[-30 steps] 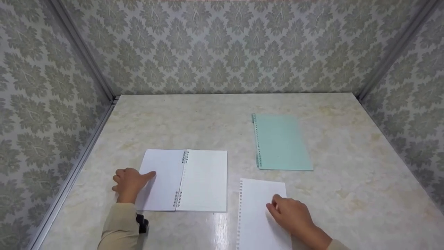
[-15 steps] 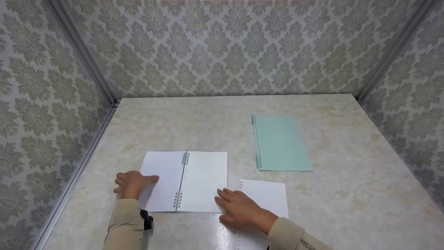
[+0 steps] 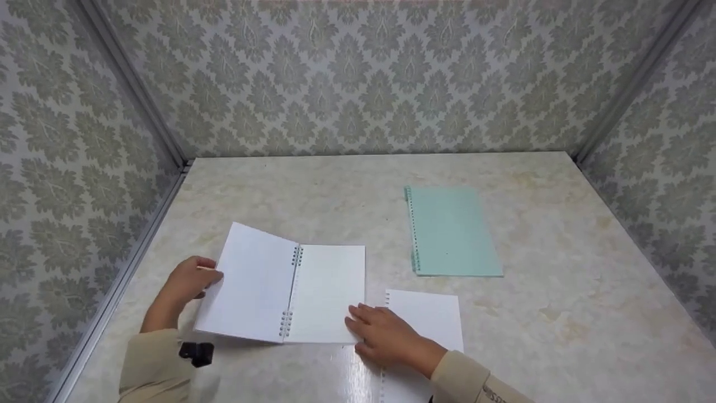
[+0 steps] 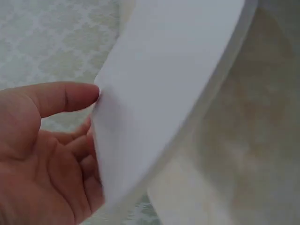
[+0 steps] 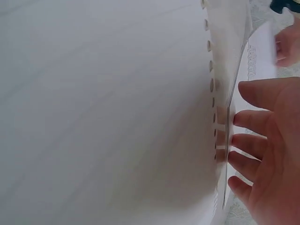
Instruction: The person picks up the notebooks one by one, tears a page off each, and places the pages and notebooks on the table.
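Note:
An open spiral notebook (image 3: 330,285) with white pages lies on the table, its metal rings down the middle. My left hand (image 3: 187,280) pinches the outer edge of its left half (image 3: 251,285), which is tilted up off the table. In the left wrist view, the thumb (image 4: 70,97) lies on top of that white stack (image 4: 154,93), with the other fingers behind it. My right hand (image 3: 389,338) rests on the lower right edge of the right page, fingers extended. Part of this hand overlaps a loose white sheet (image 3: 428,313) with punched holes along its left side.
A mint-green cover (image 3: 456,232) with a holed left edge lies farther back on the right. Patterned walls (image 3: 358,78) enclose the light marbled table (image 3: 302,190) at the back and both sides. A black device (image 3: 197,354) is strapped at the left wrist.
My right hand has moved left from the loose sheet to the notebook's right page. My left hand has gone from resting on the left page to gripping its edge and raising it.

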The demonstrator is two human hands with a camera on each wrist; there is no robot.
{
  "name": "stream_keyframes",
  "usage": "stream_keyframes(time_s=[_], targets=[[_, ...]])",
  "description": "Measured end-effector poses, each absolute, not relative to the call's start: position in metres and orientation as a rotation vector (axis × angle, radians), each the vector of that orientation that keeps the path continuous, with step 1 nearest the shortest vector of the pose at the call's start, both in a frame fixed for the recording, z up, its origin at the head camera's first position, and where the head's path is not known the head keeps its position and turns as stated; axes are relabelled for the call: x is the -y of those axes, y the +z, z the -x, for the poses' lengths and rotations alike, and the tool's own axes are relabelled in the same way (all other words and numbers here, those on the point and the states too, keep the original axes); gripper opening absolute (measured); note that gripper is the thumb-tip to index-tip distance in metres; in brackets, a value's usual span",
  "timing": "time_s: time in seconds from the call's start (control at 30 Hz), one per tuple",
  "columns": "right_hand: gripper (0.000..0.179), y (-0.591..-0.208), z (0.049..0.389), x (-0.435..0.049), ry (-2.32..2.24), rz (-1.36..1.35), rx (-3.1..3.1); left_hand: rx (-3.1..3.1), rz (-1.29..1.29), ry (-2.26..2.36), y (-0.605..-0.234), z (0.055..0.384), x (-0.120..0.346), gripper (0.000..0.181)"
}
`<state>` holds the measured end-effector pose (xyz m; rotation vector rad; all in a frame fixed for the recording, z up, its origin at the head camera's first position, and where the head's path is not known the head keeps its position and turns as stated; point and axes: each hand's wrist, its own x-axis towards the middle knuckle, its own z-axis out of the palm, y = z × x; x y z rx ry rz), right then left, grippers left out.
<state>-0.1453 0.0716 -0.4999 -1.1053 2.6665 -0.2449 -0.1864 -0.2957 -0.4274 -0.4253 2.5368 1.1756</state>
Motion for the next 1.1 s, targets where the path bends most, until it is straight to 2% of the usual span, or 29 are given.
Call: stream_keyframes(time_s=[0.17, 0.27, 0.37, 0.57, 0.73, 0.83, 1.1], targets=[[0.046, -0.504, 0.144, -0.074, -0.247, 1.163, -2.763, -2.485, 0.032, 1.319, -0.39, 0.184, 0.268, 0.052], [0.044, -0.505, 0.143, -0.075, -0.197, 1.179, -2.843, -2.495, 0.0, 1.35, -0.387, 0.191, 0.232, 0.05], [0.044, -0.507, 0.141, -0.075, -0.177, 1.165, -2.868, -2.526, -0.019, 1.379, -0.398, 0.197, 0.194, 0.046], [0.047, -0.505, 0.137, -0.083, -0.263, 1.179, -2.802, -2.638, -0.151, 1.299, -0.432, 0.202, 0.129, 0.024], [0.04, -0.494, 0.136, -0.109, -0.368, 1.182, -2.706, -2.768, -0.273, 1.065, -0.464, 0.206, 0.095, 0.018], [0.032, -0.487, 0.146, -0.132, -0.54, 1.018, -2.649, -2.78, -0.271, 0.96, -0.48, 0.208, 0.085, 0.017], [0.02, -0.489, 0.187, -0.21, -0.91, 0.213, -2.851, -2.748, -0.255, 0.94, -0.501, 0.21, 0.08, 0.02]])
